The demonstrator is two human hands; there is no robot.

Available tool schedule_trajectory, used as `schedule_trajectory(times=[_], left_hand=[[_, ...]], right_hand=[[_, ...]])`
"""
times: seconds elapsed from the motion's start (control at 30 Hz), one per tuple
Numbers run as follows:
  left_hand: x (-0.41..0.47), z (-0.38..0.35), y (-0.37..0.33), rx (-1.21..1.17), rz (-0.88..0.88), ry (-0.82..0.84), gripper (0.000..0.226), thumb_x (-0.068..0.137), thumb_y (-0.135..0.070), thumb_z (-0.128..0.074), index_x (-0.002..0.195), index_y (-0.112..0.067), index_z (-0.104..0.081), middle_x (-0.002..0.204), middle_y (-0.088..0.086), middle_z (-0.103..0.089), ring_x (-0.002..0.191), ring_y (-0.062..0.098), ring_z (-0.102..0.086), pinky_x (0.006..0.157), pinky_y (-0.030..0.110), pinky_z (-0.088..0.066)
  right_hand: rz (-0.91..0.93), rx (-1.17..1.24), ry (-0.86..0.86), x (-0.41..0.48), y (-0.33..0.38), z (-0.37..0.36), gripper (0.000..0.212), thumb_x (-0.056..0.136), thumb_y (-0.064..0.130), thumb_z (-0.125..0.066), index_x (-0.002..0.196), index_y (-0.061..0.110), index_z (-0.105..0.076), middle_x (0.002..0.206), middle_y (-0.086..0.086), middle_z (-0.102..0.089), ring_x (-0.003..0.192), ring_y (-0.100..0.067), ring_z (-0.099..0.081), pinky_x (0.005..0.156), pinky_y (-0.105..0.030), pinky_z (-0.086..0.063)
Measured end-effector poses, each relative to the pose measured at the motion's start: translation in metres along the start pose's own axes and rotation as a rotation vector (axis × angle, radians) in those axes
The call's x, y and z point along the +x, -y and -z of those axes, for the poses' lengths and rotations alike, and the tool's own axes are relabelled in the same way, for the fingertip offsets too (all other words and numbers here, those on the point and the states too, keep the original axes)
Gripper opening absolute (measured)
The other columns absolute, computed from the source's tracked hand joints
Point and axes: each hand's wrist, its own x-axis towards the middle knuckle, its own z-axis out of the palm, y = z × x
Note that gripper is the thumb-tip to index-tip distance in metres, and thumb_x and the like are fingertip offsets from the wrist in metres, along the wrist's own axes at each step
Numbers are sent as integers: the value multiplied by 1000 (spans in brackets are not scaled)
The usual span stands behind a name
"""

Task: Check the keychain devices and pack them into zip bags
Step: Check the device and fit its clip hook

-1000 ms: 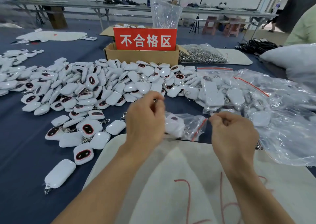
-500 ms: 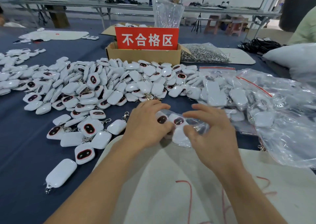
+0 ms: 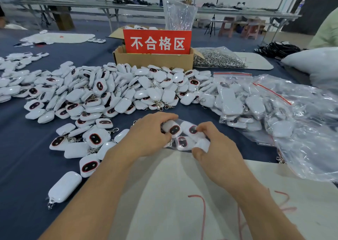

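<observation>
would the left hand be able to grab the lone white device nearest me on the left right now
Not right now, probably: the left hand grips the small zip bag together with the right hand. Nothing lies over the lone device, so once freed it looks within reach.

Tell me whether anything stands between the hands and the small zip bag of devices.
Nothing visible does. The left hand and right hand grip the zip bag at opposite ends, fingers directly on its plastic, with the devices showing between them.
</observation>
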Motion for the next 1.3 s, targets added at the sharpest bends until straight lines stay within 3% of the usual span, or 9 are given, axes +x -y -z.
schedule_trajectory(times=[0.1, 0.23, 0.4, 0.5, 0.6, 0.77, 0.97, 1.17, 1.3], left_hand=[[-2, 1, -3, 109, -26, 19, 63, 81, -40, -63, 142, -46, -52, 143, -26, -53, 130, 8, -48, 109, 42, -39], [-3, 2, 1, 26, -22, 84, 81, 65, -53, -60, 145, -44, -48, 144, -25, -50, 131, 4, -46, 104, 31, -38], [-4, 0, -1, -73, 19, 36, 79, 59, -38, -72, 136, -45, -56, 130, -25, -53, 122, 6, -52, 94, 27, -42], [-8, 8, 0, -304, 140, -221, 76, 55, -24, -65, 129, -43, -64, 128, -20, -58, 118, 12, -58, 100, 39, -51], [-10, 28, 11, 80, 187, -484, 50, 69, -9, -61, 109, -34, -75, 119, -6, -70, 111, 22, -59, 102, 42, -45], [-20, 40, 26, 568, 371, -194, 20, 86, -24, -59, 101, -28, -71, 104, -3, -68, 96, 25, -62, 77, 34, -37], [-20, 44, 28, 354, 310, -25, 33, 82, -20, -65, 111, -34, -63, 111, -10, -63, 102, 18, -60, 81, 33, -49], [-14, 35, 16, -144, 186, -409, 41, 76, -12, -83, 107, -36, -72, 86, -15, -65, 73, 4, -63, 62, 17, -44], [-13, 22, -16, -591, 82, -335, 37, 71, -18, -90, 96, -40, -76, 84, -20, -73, 72, 1, -71, 59, 14, -54]], right_hand=[[-11, 102, -39, 0, 1, 2, 52, 91, 33, -69, 138, 42, -49, 120, 22, -60, 115, -8, -52, 81, -17, -37], [-54, 133, -108, 1, 0, 7, 40, 95, 33, -65, 134, 40, -59, 121, 15, -63, 110, -7, -54, 86, -23, -35], [-47, 33, -48, -1, 1, 7, 38, 95, 28, -64, 131, 39, -59, 120, 13, -66, 116, -13, -56, 98, -31, -43], [-83, 75, -76, 0, 0, 8, 40, 95, 32, -64, 134, 39, -59, 124, 13, -63, 111, -9, -54, 90, -27, -40], [-113, 136, -167, 0, -3, 10, 37, 99, 38, -61, 136, 36, -62, 132, 12, -62, 116, -8, -53, 93, -23, -35], [-127, 205, -279, -2, -1, 9, 29, 100, 33, -58, 126, 33, -70, 125, 14, -67, 117, -8, -57, 101, -26, -40], [-173, 280, -317, -3, -5, 9, 18, 98, 31, -60, 110, 34, -73, 106, 14, -72, 102, -11, -65, 88, -30, -45], [-129, 370, -370, -6, 5, 4, 18, 96, 28, -63, 102, 38, -76, 105, 20, -74, 101, 0, -65, 92, -24, -47], [-11, 446, -412, -10, 13, 1, 25, 93, 23, -66, 90, 46, -75, 85, 25, -74, 79, -2, -68, 73, -14, -49]])
